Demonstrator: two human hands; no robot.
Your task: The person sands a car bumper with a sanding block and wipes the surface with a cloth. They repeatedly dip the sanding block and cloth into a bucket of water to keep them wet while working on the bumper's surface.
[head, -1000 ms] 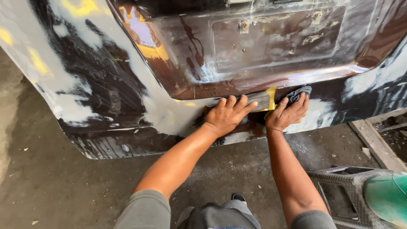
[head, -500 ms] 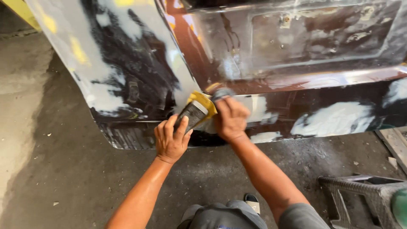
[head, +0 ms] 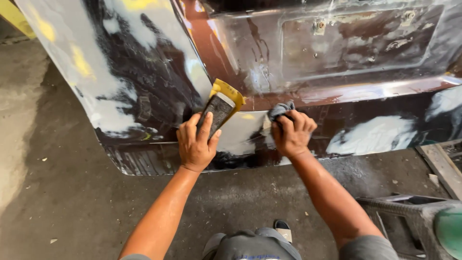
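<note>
Your left hand [head: 196, 144] is closed around a sanding block [head: 217, 111], a dark abrasive sheet wrapped over a yellow pad, fingers laid up its face and thumb along its right edge. It stands just left of the pale filler patch [head: 243, 132] on the car's lower body panel [head: 144, 96], tilted so its top leans away from you. Judge it light and fairly stiff, with a gritty face that will not slip; hold it low on the body as you do now, so the flat stays even against the metal.

Your right hand [head: 291, 134] is bunched tight on a small grey cloth [head: 280, 110], pressed to the panel just right of that same filler patch. The cloth looks soft and limp, with only a little of it showing above your knuckles, so it will take whatever shape your fingers give it.

The panel itself is rigid and appears wet and slick in places. Well to the right of the patch, near the floor, sits a dark plastic stool [head: 409, 212]
</note>
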